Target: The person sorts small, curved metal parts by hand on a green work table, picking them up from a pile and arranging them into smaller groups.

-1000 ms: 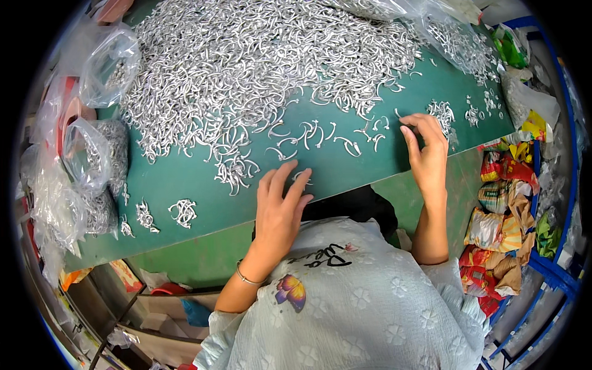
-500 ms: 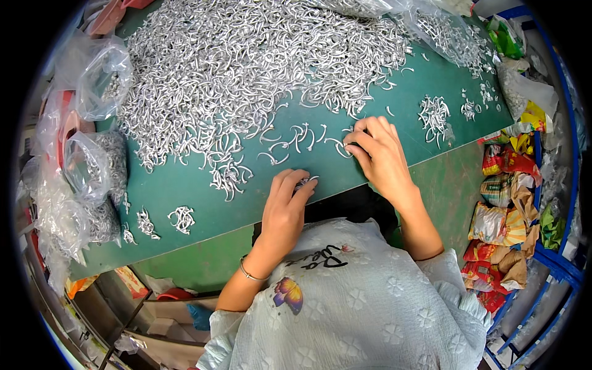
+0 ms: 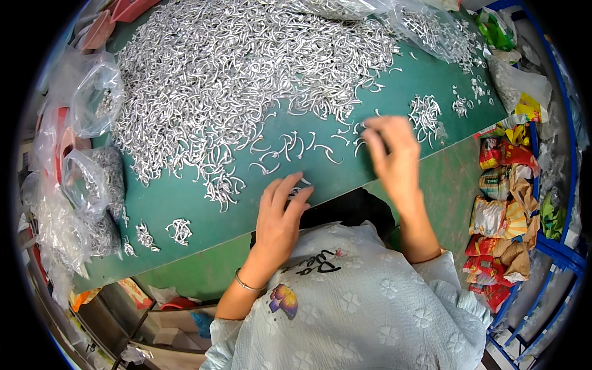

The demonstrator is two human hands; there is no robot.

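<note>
A large heap of small curved silver-grey metal pieces (image 3: 246, 74) covers the far part of the green table (image 3: 185, 203). Near the front edge, my left hand (image 3: 279, 213) is curled round a few of these pieces, which show between thumb and fingers. My right hand (image 3: 398, 154) hovers farther right, its fingers bent and smeared by motion. Beside its fingertips lie a few loose curved pieces (image 3: 359, 145); whether it holds one is not visible. Between the hands and the heap, more single pieces (image 3: 296, 145) are spread out.
Small separate piles sit at the right (image 3: 425, 117) and front left (image 3: 180, 231). Clear plastic bags of pieces (image 3: 105, 176) line the left edge, with pink-red trays (image 3: 98, 31) behind. Another bag (image 3: 425, 31) lies far right. Colourful packages (image 3: 493, 216) stand beside a blue rack (image 3: 558, 259).
My right hand has moved slightly right, away from the curved piece it was touching. My left hand stays near the front edge, still round its pieces. The whole view has shifted slightly.
</note>
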